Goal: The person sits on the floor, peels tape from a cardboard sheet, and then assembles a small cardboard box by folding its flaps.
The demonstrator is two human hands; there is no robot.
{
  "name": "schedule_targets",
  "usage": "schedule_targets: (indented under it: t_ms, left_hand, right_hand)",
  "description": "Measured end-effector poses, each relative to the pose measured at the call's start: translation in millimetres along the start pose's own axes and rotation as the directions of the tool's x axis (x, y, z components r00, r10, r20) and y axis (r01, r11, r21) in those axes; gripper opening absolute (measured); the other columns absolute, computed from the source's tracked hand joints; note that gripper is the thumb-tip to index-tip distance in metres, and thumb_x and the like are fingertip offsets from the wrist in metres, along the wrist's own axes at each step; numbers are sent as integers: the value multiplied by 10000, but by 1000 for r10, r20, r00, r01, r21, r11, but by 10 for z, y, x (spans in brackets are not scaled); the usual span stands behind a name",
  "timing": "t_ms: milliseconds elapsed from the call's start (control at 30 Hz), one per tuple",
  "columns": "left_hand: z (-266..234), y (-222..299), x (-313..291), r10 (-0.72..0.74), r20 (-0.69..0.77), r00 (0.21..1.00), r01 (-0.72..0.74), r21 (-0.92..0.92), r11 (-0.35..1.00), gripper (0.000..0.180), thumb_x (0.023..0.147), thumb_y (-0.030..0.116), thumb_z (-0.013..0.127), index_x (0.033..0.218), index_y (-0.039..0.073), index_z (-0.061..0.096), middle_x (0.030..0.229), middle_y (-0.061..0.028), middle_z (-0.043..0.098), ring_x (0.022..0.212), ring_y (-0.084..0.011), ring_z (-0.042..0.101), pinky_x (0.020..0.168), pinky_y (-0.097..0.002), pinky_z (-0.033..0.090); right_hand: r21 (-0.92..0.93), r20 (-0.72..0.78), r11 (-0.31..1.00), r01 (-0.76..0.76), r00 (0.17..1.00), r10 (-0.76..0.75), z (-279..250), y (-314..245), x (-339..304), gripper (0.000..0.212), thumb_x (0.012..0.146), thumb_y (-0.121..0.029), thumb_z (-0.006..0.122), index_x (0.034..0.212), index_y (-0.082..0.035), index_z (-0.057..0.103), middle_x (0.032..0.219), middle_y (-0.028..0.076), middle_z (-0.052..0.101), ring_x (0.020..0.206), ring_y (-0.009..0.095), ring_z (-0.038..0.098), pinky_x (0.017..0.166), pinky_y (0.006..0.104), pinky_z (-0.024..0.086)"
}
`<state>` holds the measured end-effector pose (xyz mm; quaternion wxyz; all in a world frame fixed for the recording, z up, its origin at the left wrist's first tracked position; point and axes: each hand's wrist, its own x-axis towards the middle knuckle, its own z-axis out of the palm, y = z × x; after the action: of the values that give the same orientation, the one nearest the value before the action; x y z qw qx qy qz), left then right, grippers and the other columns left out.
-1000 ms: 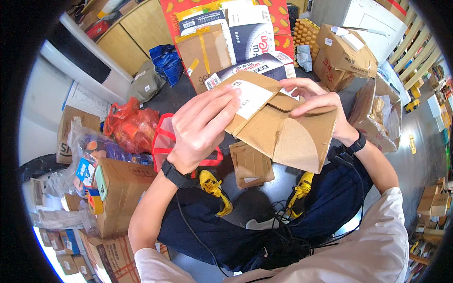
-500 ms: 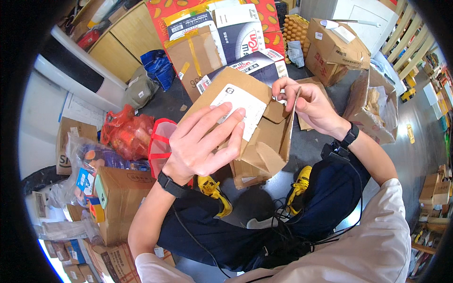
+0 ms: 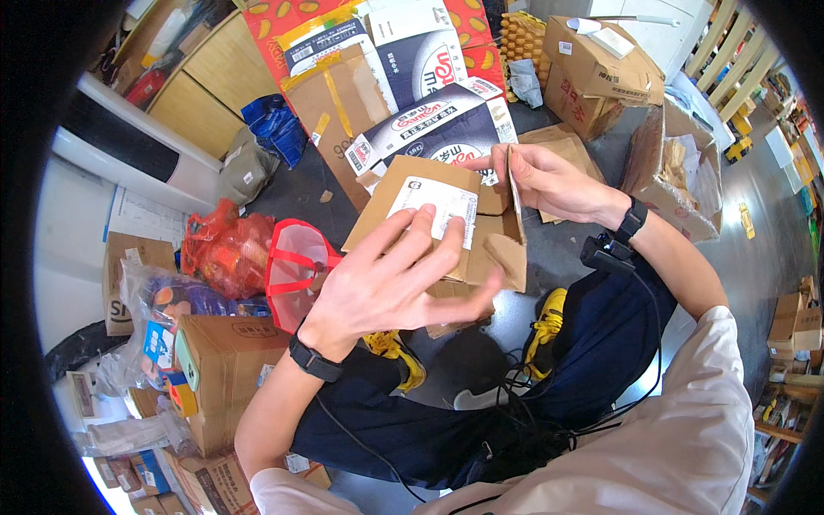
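A small brown cardboard box (image 3: 377, 197) with a white label (image 3: 444, 202) on its upper side is held up in front of me, its opened end turned to the right. My right hand (image 3: 562, 184) pinches the raised flap (image 3: 516, 197) at that end between thumb and fingers. Across the labelled side lies my left hand (image 3: 390, 279), fingers spread, with the thumb stretched toward the lower flap (image 3: 506, 260). The box's inside shows only in part, and my left hand covers its near side.
Ahead lie flattened blue-and-white cartons (image 3: 429, 124) on a red patterned sheet (image 3: 477, 30). On the left are a red mesh bag (image 3: 230, 253), a red-rimmed mesh container (image 3: 296, 262) and a carton (image 3: 232, 369). An open carton (image 3: 669, 184) stands right. Cables (image 3: 515, 399) hang over my lap.
The box has come down and tilted, its far edge now nearer me. My left hand has shifted right, its thumb extending toward the lower flap. The right hand still pinches the raised flap.
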<state>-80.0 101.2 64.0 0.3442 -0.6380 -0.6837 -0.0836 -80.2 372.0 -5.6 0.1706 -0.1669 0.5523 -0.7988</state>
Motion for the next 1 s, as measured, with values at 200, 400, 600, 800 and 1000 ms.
schedule_targets:
  t_ms: [200, 400, 600, 800, 1000]
  left_hand:
    - [10, -16, -24, 56, 278, 959, -71, 45, 996, 248, 738, 180, 628, 979, 238, 626, 1182, -5, 624, 1039, -227, 612, 901, -327, 539]
    - [49, -84, -185, 171, 135, 976, -174, 11, 985, 188, 791, 252, 622, 967, 191, 590, 1156, -72, 606, 1011, -273, 610, 916, -389, 527]
    - [-10, -20, -134, 39, 78, 996, -39, -5, 999, 305, 711, 139, 675, 1013, 106, 701, 1152, -40, 643, 1050, -264, 631, 910, -371, 558]
    - [-44, -32, -108, 91, 130, 987, -89, -22, 996, 281, 752, 127, 681, 1031, 117, 716, 1150, -33, 680, 1042, -242, 638, 905, -366, 556]
    - [-40, -97, -106, 104, 48, 993, -103, -11, 995, 180, 751, 108, 714, 929, 107, 684, 1086, -45, 703, 1037, -255, 643, 889, -372, 560]
  right_hand:
    - [-222, 6, 975, -31, 999, 33, 36, -47, -9, 468, 946, -305, 640, 1279, -12, 492, 1193, 74, 603, 1080, 125, 573, 925, 281, 483]
    - [-118, -89, 983, -143, 987, 133, 216, -31, 26, 639, 849, -204, 766, 1346, 0, 420, 1173, 116, 626, 1053, 133, 596, 896, 264, 487]
    - [-205, -60, 977, -53, 997, 42, 232, -23, 65, 693, 805, -120, 796, 1362, 24, 409, 1167, 119, 633, 1071, 139, 598, 920, 270, 485]
    - [-219, -36, 973, -65, 998, 59, 308, -44, 21, 536, 844, -99, 750, 1296, 42, 499, 1170, 107, 651, 1055, 131, 610, 931, 266, 483]
    - [-142, -68, 987, -72, 996, 63, 355, -114, 13, 422, 896, -143, 699, 1250, 39, 560, 1144, 88, 672, 1027, 107, 622, 915, 261, 488]
